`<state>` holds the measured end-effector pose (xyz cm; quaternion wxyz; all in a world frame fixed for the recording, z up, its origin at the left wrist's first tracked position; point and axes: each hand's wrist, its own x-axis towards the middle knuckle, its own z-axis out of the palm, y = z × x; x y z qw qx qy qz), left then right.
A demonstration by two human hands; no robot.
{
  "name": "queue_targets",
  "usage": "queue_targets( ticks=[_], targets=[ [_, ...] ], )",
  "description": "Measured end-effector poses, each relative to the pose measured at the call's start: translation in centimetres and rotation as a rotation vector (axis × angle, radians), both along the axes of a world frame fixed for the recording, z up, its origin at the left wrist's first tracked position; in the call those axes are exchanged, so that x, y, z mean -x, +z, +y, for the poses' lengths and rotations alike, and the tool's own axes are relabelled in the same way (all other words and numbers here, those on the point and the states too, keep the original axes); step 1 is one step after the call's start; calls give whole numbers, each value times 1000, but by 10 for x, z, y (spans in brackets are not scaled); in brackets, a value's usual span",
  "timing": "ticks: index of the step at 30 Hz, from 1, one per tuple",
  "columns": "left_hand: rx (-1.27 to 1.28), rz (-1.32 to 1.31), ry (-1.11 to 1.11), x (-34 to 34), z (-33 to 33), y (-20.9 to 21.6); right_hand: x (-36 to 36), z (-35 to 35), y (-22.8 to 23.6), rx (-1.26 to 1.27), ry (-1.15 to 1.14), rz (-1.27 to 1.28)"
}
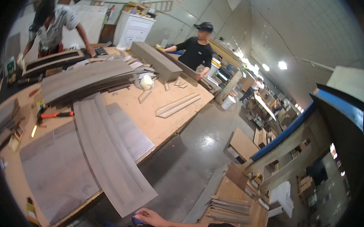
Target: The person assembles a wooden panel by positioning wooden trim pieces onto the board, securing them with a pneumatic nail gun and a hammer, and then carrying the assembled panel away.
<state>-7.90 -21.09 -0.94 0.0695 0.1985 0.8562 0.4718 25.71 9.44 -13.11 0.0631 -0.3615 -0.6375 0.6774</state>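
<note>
Our right hand [150, 218] is hovering just beside the end of a long grey panel [110, 155], fingers bending; we cannot tell whether they are gripping anything. Our left hand is lying out of view. The panel is jutting past the table's [147, 121] near edge; a hammer [60, 115] is lying toward its left edge.

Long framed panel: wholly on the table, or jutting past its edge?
Jutting: the framed panel overhangs the table, its near end past the edge.
</note>
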Motion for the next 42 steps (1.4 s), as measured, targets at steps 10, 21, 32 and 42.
queue_targets(
  ticks=[10, 21, 32, 42],
  targets=[
    [284, 172, -347, 138, 143, 27, 14, 12, -20, 530, -480, 69],
    [419, 255, -227, 160, 327, -101, -122, 187, 2, -268, -1229, 17],
    [384, 200, -86, 106, 430, -52, -128, 327, -13, -384, -1181, -123],
    [358, 58, 326, 33, 278, -99, -106, 380, 12, -368, -880, -164]
  ],
)
